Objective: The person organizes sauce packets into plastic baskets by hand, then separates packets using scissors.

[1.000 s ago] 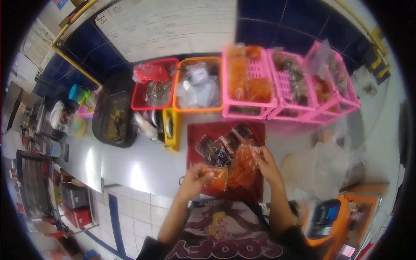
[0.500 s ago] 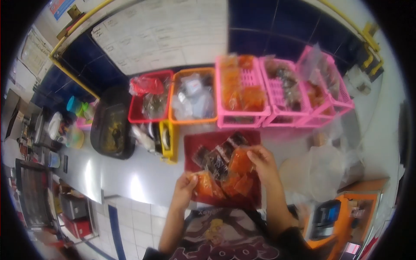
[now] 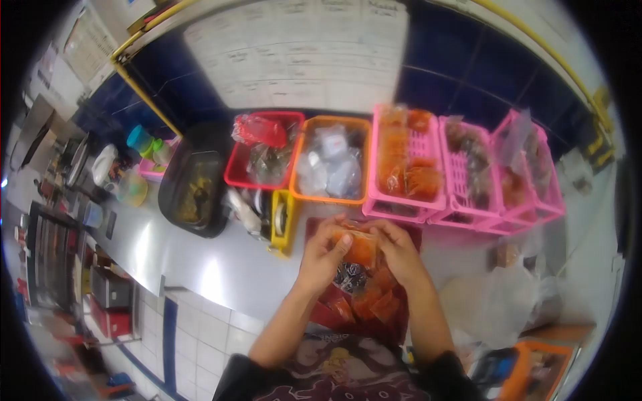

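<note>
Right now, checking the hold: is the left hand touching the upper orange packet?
Touching: head view shows the left hand, thumb over the upper orange packet.

Dark blue wall tiles (image 3: 441, 60) beside a whiteboard (image 3: 301, 60), glare (image 3: 211, 277) on a shiny counter (image 3: 257, 271), white floor tiles (image 3: 204, 334) below.

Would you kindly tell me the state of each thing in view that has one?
Left hand: gripping the held packet
Right hand: gripping the same packet
Held packet: orange, between both hands
Loose orange packets: lying down
Dark packet: lying, partly covered
Red basket: open, holding bags
Orange basket: open, holding bags
Pink baskets: open, holding packets
Whiteboard: written on
</note>
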{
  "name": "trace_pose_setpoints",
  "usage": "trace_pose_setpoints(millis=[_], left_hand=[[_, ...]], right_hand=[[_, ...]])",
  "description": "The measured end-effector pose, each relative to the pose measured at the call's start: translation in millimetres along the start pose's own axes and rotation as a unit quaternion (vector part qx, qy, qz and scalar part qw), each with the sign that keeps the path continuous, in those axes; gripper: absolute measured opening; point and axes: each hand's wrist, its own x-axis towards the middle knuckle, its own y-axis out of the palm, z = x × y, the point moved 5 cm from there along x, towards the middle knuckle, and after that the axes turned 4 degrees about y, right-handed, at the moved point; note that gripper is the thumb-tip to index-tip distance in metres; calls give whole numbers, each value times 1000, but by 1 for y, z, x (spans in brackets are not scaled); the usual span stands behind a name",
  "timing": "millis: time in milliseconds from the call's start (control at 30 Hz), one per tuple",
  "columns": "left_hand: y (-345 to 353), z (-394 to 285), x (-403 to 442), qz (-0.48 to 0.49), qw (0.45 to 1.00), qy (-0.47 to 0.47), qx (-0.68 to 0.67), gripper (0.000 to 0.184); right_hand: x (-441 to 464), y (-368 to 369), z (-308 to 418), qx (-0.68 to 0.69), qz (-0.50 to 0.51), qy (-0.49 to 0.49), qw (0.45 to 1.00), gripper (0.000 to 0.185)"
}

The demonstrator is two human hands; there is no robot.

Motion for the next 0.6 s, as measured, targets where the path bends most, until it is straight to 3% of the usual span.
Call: trace_pose_setpoints(millis=[33,100,133,267,300,333,400,433,500,567,600], left_hand=[[3,6,0,14,1000,-6,2,17],[6,29,-6,-10,985,-141,-102,17],[5,41,-10,-22,985,-137,-106,19],[-12,77,-32,-61,962,-221,-150,26],[-16,82,-36,-56,962,-221,-150,26],[-16,93,-44,-57,928,-286,-232,30],[-36,146,-76,-81,849,-394,-344,42],[-42,161,-86,-87,847,-396,-343,42],[-41,176,-106,-97,793,-474,-369,42],[-39,178,-118,-108,799,-500,-316,43],[-30,169,-115,-63,816,-475,-323,44]], right_hand=[[-1,-5,-8,9,-12,0,1000,29],[-12,-11,-10,-103,-33,-86,990,37],[-16,-28,-17,-147,-70,-38,986,42],[-1,-131,-77,-181,-202,2,962,41],[-5,-150,-98,-365,-228,92,898,37],[-9,-159,-112,-532,-241,179,792,34],[-15,-146,-130,-538,-261,153,787,28],[-19,-140,-134,-545,-281,129,780,23],[-19,-134,-136,-535,-287,127,784,20],[-21,-130,-134,-526,-296,120,788,17],[-26,-129,-129,-535,-311,74,782,18]])
